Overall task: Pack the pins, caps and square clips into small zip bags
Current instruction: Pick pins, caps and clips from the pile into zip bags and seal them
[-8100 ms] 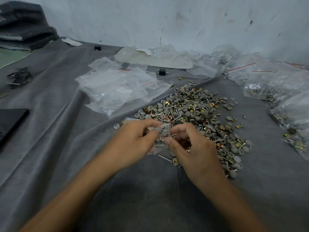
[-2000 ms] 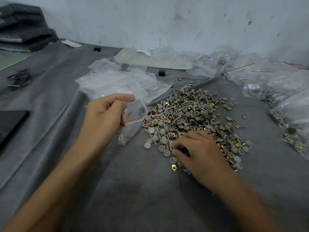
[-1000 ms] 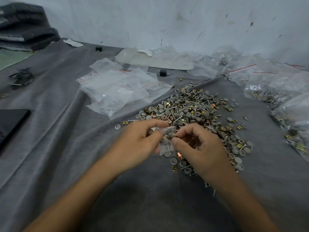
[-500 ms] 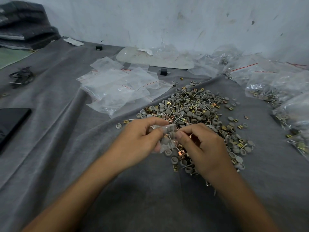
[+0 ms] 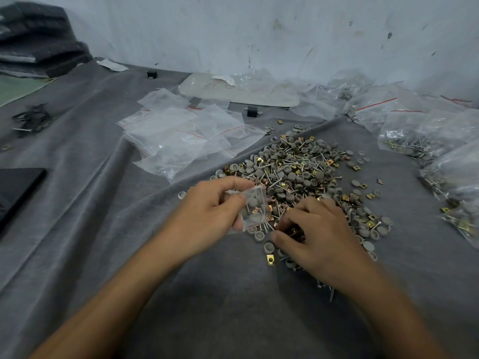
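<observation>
Holding the small zip bag point(image 5: 255, 208) in the left hand point(image 5: 207, 213): thumb and forefinger pinched on its upper edge, other fingers curled behind. Hanging just above the near-left fringe of the pile point(image 5: 298, 172) of pins, caps and square clips on the grey cloth point(image 5: 233, 307), long axis roughly upright.

Right hand point(image 5: 318, 237) just beside the bag and nearer the loose parts, knuckles up, fingers bent down into them (cannot tell whether anything is pinched underneath).

Clear, slightly crumpled plastic, showing at least 2 grey caps, 1 pin and a coppery clip inside. Probably mid-fill; next, a short carry leftward to the bag.

Beyond, empty bags point(image 5: 186, 141); at right, filled bags point(image 5: 414, 141).
</observation>
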